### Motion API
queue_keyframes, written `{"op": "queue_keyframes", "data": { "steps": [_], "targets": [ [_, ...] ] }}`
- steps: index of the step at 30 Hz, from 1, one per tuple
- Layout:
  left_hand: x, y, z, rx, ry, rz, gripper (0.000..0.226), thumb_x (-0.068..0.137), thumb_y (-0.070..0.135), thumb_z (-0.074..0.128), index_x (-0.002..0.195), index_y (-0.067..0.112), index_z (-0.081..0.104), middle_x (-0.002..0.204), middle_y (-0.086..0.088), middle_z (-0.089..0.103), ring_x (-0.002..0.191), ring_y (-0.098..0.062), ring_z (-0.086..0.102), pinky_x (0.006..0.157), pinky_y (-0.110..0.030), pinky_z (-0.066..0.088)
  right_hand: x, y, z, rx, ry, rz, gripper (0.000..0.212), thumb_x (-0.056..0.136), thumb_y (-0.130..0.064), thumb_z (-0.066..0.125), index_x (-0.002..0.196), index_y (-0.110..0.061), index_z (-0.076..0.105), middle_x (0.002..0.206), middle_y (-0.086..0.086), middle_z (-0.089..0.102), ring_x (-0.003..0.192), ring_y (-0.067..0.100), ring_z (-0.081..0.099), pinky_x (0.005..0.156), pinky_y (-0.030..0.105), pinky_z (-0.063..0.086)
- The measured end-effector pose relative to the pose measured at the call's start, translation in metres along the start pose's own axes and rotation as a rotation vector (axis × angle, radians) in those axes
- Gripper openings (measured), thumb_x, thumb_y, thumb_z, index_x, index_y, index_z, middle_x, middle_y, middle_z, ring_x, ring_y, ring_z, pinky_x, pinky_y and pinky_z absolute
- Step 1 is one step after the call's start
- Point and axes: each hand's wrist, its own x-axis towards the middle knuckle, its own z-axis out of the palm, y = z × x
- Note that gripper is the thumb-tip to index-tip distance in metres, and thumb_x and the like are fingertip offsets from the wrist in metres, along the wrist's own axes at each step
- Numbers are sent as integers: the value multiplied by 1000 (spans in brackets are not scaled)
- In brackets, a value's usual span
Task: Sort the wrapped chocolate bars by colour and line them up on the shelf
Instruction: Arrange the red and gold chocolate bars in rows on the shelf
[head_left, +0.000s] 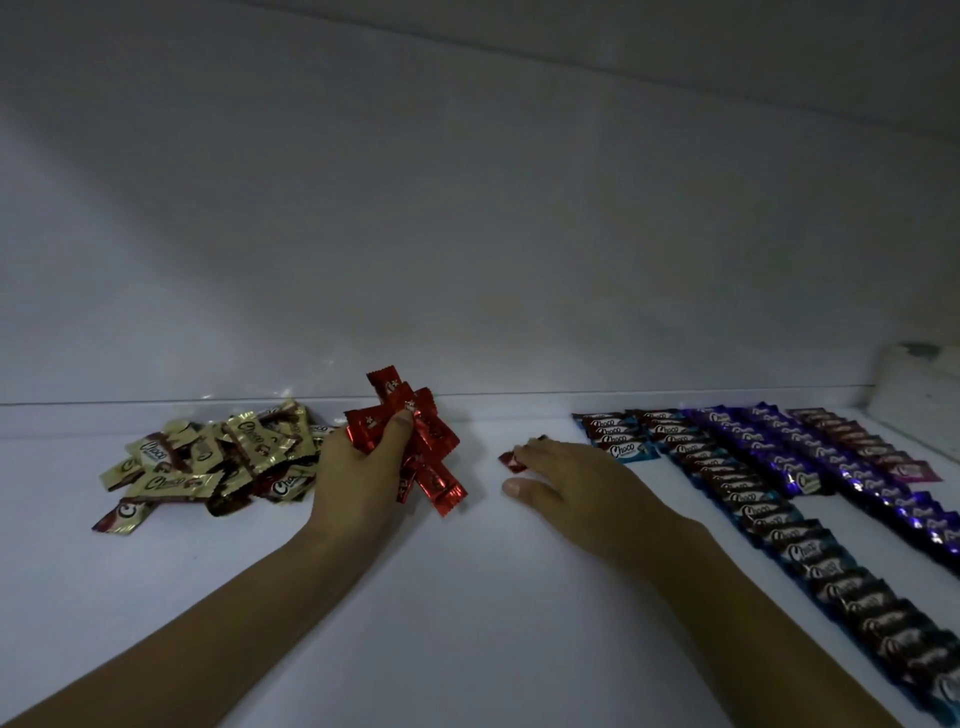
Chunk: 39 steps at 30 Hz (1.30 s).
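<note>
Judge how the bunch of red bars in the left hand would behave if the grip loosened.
The red bars fan out at odd angles from the left hand, so they would probably slide apart if the grip eased. Their foil glints, which suggests slippery wrappers. Each bar juts out straight and unsupported, so they are likely stiff and light.

Left hand grips red bars; right hand presses one red bar on the shelf.
</note>
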Motion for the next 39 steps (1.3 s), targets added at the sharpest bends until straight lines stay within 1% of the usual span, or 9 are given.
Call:
{"op": "queue_keyframes", "data": {
  "steps": [2,14,18,20,22,24,29,34,39],
  "targets": [
    [0,0,0,7,1,-4,33,94,27,58,76,0,67,70,-14,65,62,-18,59,63,-31,44,0,7,4,-95,-9,77,63,96,-54,34,148,-18,28,154,3,29,142,15,23,115,30,10],
    [0,-1,-1,34,-50,38,37,94,24,57,82,-10,65,82,-33,63,66,-27,58,61,-32,44,41,9,24,-70,-129,188,82,90,-70,19,151,-16,11,160,7,5,147,21,4,116,41,2],
    [0,-2,1,36,-71,47,34,95,23,56,79,-5,67,77,-27,66,65,-24,60,63,-32,44,35,5,23,64,204,151,60,96,-53,34,146,-20,33,156,1,25,144,15,18,118,37,3],
    [1,-2,2,35,-66,50,31,95,24,55,77,3,69,71,-14,70,62,-14,63,62,-29,46,33,-6,10,332,392,122,43,94,-48,46,121,-19,61,128,0,59,120,14,52,107,35,34],
    [0,-1,3,13,-72,64,27,95,22,54,77,9,68,67,-4,70,60,-7,64,60,-23,47,26,-27,-4,828,242,118,45,80,-57,59,93,-14,68,87,0,73,82,11,67,81,32,53],
    [-1,0,5,-34,-73,77,23,96,18,53,81,11,69,67,-1,71,63,-7,66,57,-18,49,21,-41,-4,1096,-22,122,48,66,-49,75,95,-13,63,76,4,73,70,16,70,69,32,57],
    [-2,5,4,-72,-13,64,30,97,18,52,71,11,64,49,7,58,43,-4,52,43,-16,39,19,-45,-3,1016,-31,76,40,73,-1,77,106,-17,62,64,0,71,62,11,68,64,21,54],
    [-4,8,1,-77,-15,20,35,98,22,51,66,7,52,42,8,40,35,-4,35,36,-14,29,18,-27,-20,919,169,31,19,71,0,78,77,-18,76,64,-1,68,61,10,61,60,16,47],
    [-7,10,3,-84,-11,8,36,97,23,52,63,12,55,41,9,43,35,-1,39,35,-14,31,19,-25,-24,870,342,8,25,81,1,68,82,-24,74,64,2,67,59,14,60,57,24,45]
  ]
}}
